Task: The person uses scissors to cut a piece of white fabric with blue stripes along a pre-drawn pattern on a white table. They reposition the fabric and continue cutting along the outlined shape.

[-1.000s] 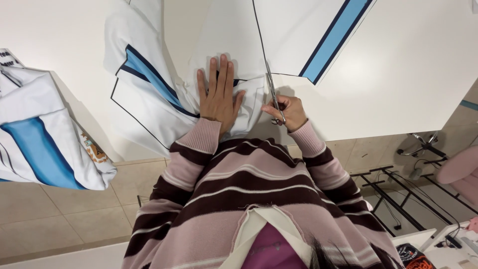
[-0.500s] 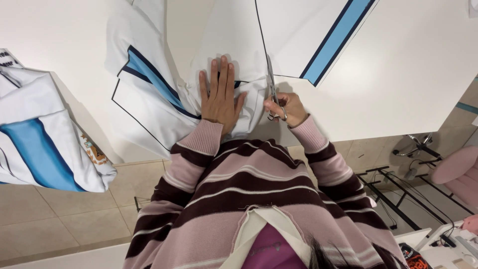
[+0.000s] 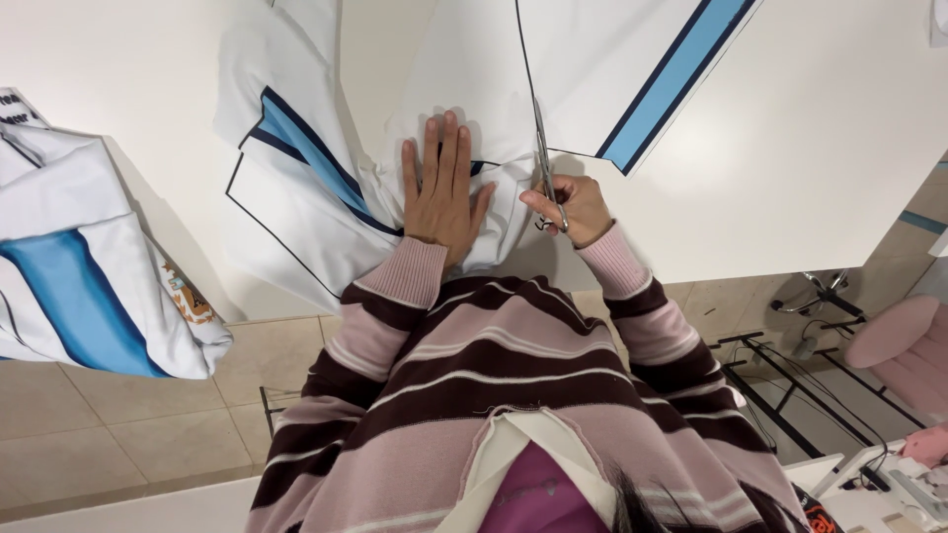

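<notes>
White fabric (image 3: 464, 69) printed with thin dark outlines and blue stripes lies spread on a white table (image 3: 820, 148). My left hand (image 3: 441, 188) presses flat on the fabric, fingers together and pointing away from me. My right hand (image 3: 570, 205) grips the handles of a pair of scissors (image 3: 546, 168). The blades point away along a dark printed line, just right of my left hand. The cut edge of a striped panel (image 3: 662, 84) lies to the right of the blades.
A pile of white and blue printed fabric pieces (image 3: 89, 286) hangs over the table's left edge. Beige floor tiles (image 3: 128, 434) show below. At the lower right stand a pink chair (image 3: 904, 345), a black metal frame (image 3: 790, 395) and cables.
My right hand with the scissors has moved slightly forward along the dark line. My left hand stays pressed flat on the fabric.
</notes>
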